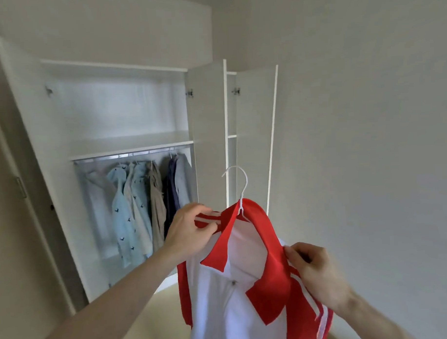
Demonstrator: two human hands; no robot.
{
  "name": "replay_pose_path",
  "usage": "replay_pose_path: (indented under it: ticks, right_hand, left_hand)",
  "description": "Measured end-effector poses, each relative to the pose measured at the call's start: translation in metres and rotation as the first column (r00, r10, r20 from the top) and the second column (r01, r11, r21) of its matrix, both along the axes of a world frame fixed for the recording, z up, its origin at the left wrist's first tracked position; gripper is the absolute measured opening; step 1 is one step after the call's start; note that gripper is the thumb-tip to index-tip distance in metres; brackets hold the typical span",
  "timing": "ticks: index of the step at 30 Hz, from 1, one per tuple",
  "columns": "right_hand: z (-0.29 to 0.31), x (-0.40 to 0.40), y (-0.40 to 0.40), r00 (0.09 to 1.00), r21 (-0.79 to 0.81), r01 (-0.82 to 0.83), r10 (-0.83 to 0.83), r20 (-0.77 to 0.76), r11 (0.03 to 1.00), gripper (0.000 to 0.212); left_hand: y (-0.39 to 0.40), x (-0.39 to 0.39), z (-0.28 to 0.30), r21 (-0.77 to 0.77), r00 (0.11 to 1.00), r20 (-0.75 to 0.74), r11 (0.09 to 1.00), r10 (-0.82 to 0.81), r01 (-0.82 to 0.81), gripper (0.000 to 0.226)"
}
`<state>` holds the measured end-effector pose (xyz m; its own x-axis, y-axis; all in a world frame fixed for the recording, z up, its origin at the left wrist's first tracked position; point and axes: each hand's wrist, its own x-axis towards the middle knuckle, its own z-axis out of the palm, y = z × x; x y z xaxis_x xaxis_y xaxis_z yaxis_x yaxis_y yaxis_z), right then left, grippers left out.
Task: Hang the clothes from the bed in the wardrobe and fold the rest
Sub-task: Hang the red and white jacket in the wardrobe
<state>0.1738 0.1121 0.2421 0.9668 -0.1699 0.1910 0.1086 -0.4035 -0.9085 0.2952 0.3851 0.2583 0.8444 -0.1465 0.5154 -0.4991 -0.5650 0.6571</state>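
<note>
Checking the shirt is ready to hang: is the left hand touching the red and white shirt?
Touching. The head view shows the left hand pinching the striped shoulder of the red and white shirt, which sits on the white hanger.

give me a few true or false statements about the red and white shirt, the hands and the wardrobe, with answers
1. The red and white shirt is on a white hanger. True.
2. The shirt already hangs on the wardrobe rail. False: it is held in front of the wardrobe.
3. The left hand pinches one shoulder, the right hand the other. True.
4. The wardrobe doors are closed. False: they stand open.
5. No clothes hang on the rail. False: several shirts hang there.
</note>
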Motion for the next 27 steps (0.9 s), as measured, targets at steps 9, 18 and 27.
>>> replay_pose_path:
  ticks: [9, 18, 27]
  right_hand:
    - [-0.019, 0.141, 0.047, 0.992, 0.066, -0.112, 0.115, -0.056, 0.992, 0.041]
    - [-0.017, 0.306, 0.054, 0.978, 0.043, -0.174, 0.178, -0.106, 0.984, 0.04]
    - [-0.038, 0.438, 0.085, 0.959, 0.068, -0.233, 0.241, -0.152, 0.97, 0.037]
  left_hand:
    - [0.039, 0.098, -0.014, 0.04, 0.974, -0.197, 0.992, -0.112, 0.122, 0.02]
    - [0.061, 0.244, -0.034, 0.096, 0.967, -0.254, 0.995, 0.025, -0.001, 0.022]
    - [0.1, 0.335, -0.05, 0.083, 0.923, -0.365, 0.992, 0.124, -0.1, 0.015]
